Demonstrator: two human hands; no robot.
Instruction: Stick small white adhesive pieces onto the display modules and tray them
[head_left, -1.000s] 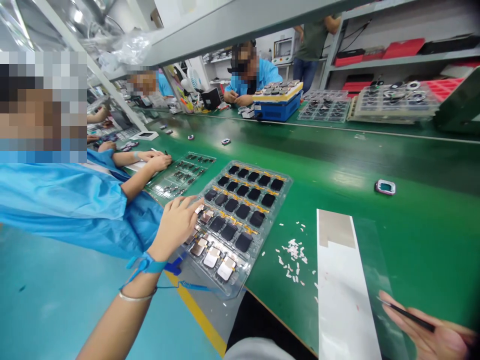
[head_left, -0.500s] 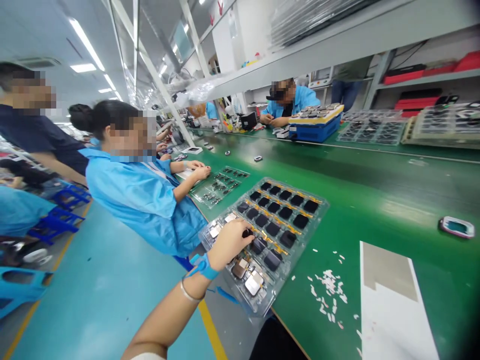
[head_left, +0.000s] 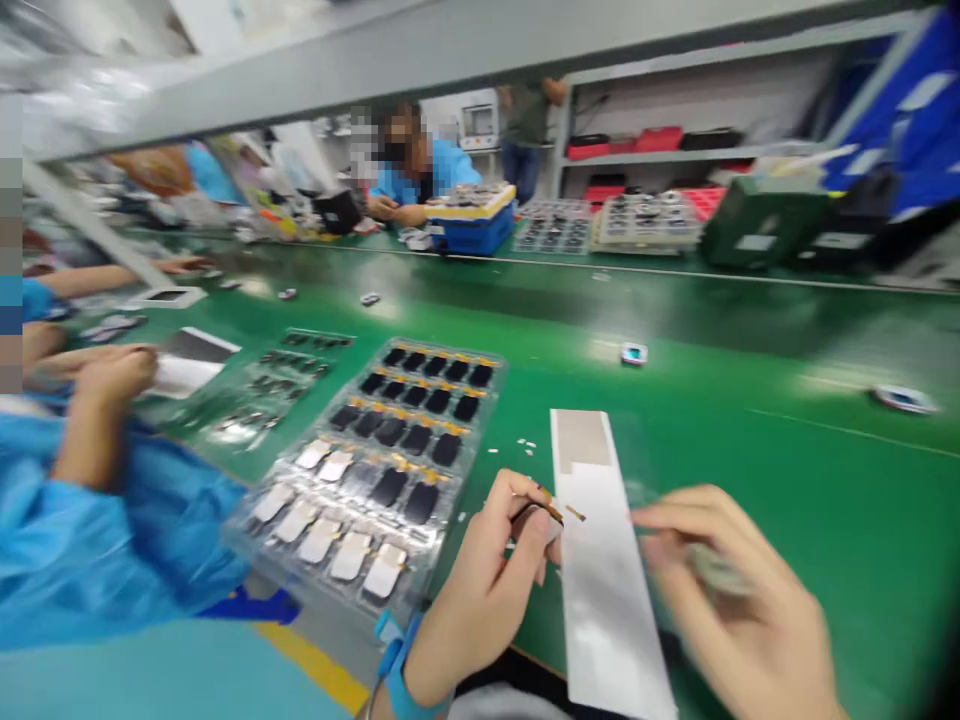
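Note:
My left hand (head_left: 480, 585), with a blue strap at the wrist, is pinched on a small dark square part (head_left: 546, 516) with an orange flex tail. It holds the part just left of a long white strip (head_left: 607, 590) lying on the green belt. My right hand (head_left: 739, 610) hovers right of the strip with its fingers curled and smeared by motion; what it holds, if anything, I cannot make out. A clear plastic tray (head_left: 491, 378) to the left carries rows of dark square parts and, nearer me, pale ones.
A co-worker's blue sleeve (head_left: 90, 530) and hand (head_left: 112, 375) are close on the left beside another tray (head_left: 285, 375). Small loose parts (head_left: 634, 353) lie on the belt. Across it sit a blue box (head_left: 472, 228), stacked trays (head_left: 649, 218) and another worker.
My left hand has left the tray with a dark part and come to the white strip. My right hand has come into view beside it. The view swung right and down.

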